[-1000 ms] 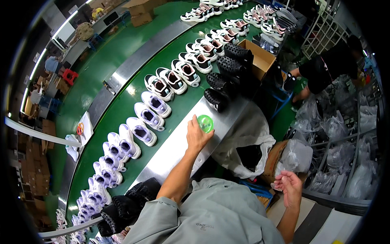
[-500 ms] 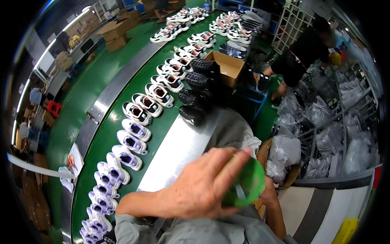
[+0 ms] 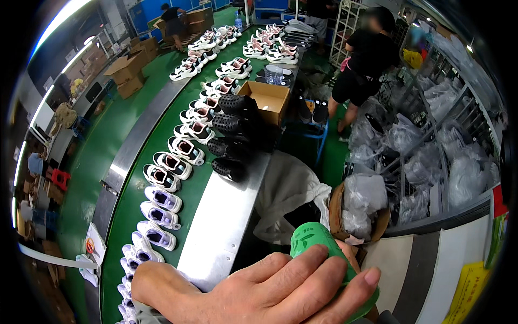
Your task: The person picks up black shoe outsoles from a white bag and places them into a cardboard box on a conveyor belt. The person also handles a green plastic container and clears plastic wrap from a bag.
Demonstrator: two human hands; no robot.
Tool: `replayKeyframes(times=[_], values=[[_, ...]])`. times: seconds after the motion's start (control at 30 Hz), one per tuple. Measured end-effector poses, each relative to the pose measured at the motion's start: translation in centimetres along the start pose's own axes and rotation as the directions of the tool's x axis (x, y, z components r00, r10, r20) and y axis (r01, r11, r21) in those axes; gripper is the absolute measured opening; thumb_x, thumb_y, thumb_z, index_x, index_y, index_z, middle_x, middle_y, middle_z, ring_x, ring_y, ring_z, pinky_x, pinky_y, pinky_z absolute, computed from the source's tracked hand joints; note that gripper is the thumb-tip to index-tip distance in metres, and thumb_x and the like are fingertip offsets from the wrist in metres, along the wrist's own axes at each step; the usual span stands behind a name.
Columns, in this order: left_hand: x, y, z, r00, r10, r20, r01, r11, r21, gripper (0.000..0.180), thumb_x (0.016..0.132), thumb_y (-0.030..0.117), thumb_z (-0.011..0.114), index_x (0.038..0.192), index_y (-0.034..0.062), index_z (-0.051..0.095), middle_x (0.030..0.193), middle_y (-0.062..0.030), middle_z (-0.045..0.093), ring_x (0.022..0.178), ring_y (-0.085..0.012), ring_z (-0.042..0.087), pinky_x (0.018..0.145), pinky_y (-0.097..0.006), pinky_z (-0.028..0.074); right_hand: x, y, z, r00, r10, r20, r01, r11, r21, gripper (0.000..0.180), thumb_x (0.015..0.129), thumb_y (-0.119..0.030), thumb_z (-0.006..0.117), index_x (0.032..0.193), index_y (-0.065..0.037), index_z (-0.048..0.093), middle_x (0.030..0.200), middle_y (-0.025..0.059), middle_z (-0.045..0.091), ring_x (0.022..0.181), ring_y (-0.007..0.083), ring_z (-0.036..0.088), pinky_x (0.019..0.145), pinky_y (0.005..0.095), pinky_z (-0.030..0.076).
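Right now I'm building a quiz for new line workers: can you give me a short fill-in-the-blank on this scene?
1. The hand at the lower edge holds a bottle coloured ____.
2. The shoes lie in a row on a belt coloured ____.
3. The open box beside the belt is made of ____.
4. The dark soles lie on the metal ledge, and their colour is ____.

Missing words: green; green; cardboard; black

green bottle [image 3: 318, 245], tilted, held close
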State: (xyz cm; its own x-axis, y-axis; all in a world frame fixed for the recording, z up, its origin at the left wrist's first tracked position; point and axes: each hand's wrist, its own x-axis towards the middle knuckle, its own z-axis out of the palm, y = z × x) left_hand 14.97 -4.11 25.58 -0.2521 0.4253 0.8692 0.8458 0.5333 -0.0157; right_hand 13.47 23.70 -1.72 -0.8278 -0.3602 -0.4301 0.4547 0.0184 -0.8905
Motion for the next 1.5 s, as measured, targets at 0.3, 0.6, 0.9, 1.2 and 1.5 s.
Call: replayKeyframes(times=[0.3, 0.6, 0.9, 1.2, 1.5], values=[[-0.1, -1.1, 0.3, 0.994, 0.109, 0.034, -0.111, 0.992, 0.062, 0.060, 0.081, 0.012, 0.073, 0.134, -0.0079, 0.054, 0.096, -0.0144, 0.061, 0.085, -0.0264, 0.064, 0.063, -0.031, 0.053, 0.2, -0.6, 0.1, 1.000, -0.010, -0.003, 0.010, 1.000, 0.026, 0.030, 0.098, -0.016, 0.064, 0.119, 0.005, 0.060, 0.104, 0.0142, 0.070, 0.089, 0.0168, 0.068, 0.074, 0.0274, 0.055], [-0.2, -2.1, 0.6, 0.996, 0.094, 0.011, -0.094, 0.993, 0.075, 0.054, 0.083, 0.013, 0.074, 0.131, -0.0061, 0.058, 0.094, -0.0130, 0.061, 0.084, -0.0253, 0.064, 0.062, -0.031, 0.052, 0.8, -0.5, 0.5, 1.000, 0.012, 0.007, -0.012, 1.000, 0.029, 0.032, 0.098, -0.016, 0.064, 0.121, 0.006, 0.059, 0.105, 0.0143, 0.070, 0.090, 0.0172, 0.068, 0.074, 0.0280, 0.055], [-0.2, -2.6, 1.4, 0.998, 0.060, -0.030, -0.057, 0.995, 0.079, 0.055, 0.084, 0.013, 0.073, 0.133, -0.0048, 0.056, 0.094, -0.0130, 0.061, 0.084, -0.0250, 0.064, 0.061, -0.030, 0.052, 1.2, -0.5, 0.4, 1.000, 0.016, 0.003, -0.016, 1.000, 0.000, 0.034, 0.097, -0.018, 0.065, 0.121, 0.006, 0.060, 0.105, 0.0145, 0.071, 0.090, 0.0176, 0.069, 0.074, 0.0275, 0.055], [1.9, -2.3, -0.7, 0.969, -0.071, 0.236, 0.073, 0.997, 0.000, 0.062, 0.079, 0.023, 0.079, 0.129, -0.0074, 0.059, 0.101, -0.0190, 0.061, 0.083, -0.0284, 0.067, 0.066, -0.035, 0.056, 1.5, -0.9, 0.8, 0.999, 0.046, -0.001, -0.046, 0.999, 0.023, 0.033, 0.097, -0.017, 0.065, 0.121, 0.006, 0.060, 0.105, 0.0143, 0.071, 0.089, 0.0170, 0.068, 0.074, 0.0271, 0.055], [-0.3, -3.8, 2.3, 0.999, 0.041, -0.023, -0.038, 0.995, 0.096, 0.049, 0.085, 0.013, 0.071, 0.130, -0.0037, 0.058, 0.092, -0.0125, 0.061, 0.080, -0.0234, 0.064, 0.059, -0.029, 0.050, 2.2, -0.9, 0.8, 0.999, 0.037, 0.002, -0.037, 0.999, -0.022, 0.032, 0.097, -0.018, 0.065, 0.119, 0.006, 0.061, 0.103, 0.0139, 0.071, 0.088, 0.0164, 0.068, 0.073, 0.0272, 0.055]])
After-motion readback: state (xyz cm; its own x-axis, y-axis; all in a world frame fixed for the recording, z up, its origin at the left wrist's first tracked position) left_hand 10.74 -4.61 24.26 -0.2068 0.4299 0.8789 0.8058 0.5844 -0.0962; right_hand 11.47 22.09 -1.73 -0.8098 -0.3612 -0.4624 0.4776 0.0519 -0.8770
